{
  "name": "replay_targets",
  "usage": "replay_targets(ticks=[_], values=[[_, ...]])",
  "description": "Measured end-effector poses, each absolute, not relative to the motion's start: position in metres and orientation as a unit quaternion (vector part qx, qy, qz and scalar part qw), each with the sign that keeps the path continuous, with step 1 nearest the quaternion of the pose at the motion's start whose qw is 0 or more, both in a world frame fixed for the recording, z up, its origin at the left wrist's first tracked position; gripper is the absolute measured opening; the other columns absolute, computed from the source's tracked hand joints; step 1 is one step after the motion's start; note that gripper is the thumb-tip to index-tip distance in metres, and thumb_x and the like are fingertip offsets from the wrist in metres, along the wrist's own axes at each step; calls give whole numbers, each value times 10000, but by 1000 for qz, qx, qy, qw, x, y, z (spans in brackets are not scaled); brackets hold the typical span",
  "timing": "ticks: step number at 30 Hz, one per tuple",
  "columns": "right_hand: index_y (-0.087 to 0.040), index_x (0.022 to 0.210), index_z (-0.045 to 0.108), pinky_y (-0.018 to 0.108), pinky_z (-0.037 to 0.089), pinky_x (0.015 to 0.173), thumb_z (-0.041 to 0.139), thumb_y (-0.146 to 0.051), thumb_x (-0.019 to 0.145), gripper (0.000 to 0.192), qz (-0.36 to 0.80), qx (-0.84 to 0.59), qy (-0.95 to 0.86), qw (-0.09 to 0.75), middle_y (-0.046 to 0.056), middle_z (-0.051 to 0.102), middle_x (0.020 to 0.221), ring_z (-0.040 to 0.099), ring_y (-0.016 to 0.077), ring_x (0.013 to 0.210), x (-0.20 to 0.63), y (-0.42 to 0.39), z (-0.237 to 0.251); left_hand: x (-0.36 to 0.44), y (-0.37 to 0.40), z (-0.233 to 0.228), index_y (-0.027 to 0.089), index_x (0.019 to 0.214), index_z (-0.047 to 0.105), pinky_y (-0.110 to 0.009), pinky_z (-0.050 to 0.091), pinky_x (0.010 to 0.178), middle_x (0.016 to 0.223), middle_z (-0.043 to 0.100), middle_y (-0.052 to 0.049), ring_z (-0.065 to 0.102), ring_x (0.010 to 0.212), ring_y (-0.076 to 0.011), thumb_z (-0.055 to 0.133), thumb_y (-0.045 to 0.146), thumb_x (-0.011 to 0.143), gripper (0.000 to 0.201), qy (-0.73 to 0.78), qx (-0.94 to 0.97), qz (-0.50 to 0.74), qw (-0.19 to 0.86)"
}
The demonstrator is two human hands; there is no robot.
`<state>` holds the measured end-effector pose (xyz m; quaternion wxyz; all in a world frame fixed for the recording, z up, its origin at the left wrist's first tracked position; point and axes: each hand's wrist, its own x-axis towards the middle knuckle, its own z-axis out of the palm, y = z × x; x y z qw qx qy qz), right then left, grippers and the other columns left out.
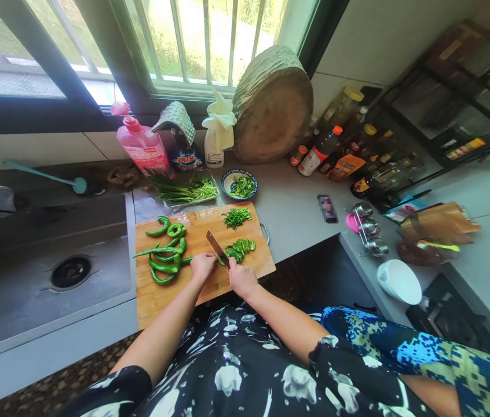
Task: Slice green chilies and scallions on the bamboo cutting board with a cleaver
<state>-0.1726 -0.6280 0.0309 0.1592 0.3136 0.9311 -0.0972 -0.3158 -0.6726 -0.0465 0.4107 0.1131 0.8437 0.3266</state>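
— What is the person wearing?
— A black top (236,370) printed with white flower shapes; short sleeves, forearms bare.
— Anything on the left hand (202,266) or right hand (241,279)?
— No gloves. At the near right, blue, green and yellow patterned cloth (401,347).

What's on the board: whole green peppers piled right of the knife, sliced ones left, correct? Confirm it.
Not quite, the sides are swapped. In the head view, the whole green peppers lie left of the knife on the board, and the sliced ones lie right.
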Motion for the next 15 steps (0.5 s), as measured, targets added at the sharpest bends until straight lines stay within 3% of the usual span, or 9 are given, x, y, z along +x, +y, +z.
replay_targets(ticks=[8, 15], values=[[-57, 1280, 317, 309, 514, 649, 368, -114, 835, 452, -106, 293, 934, 175, 163, 666, 821, 668, 239, 768, -191, -625, 26, -318, -672, -50, 152, 701, 695, -243, 474, 636, 538, 655, -39, 660, 672, -210, 585, 233, 584, 179, 856, 124, 303, 400], [-141, 1222, 372, 316, 495, 673, 406, -271, 885, 363, -146, 344, 913, 161, 112, 676, 832, 659, 228, 782, -186, -604, 27, -315, -674, -43, 152, 688, 684, -219, 480, 574, 532, 652, -21, 641, 570, -166, 570, 208, 615, 146, 844, 114, 324, 412]])
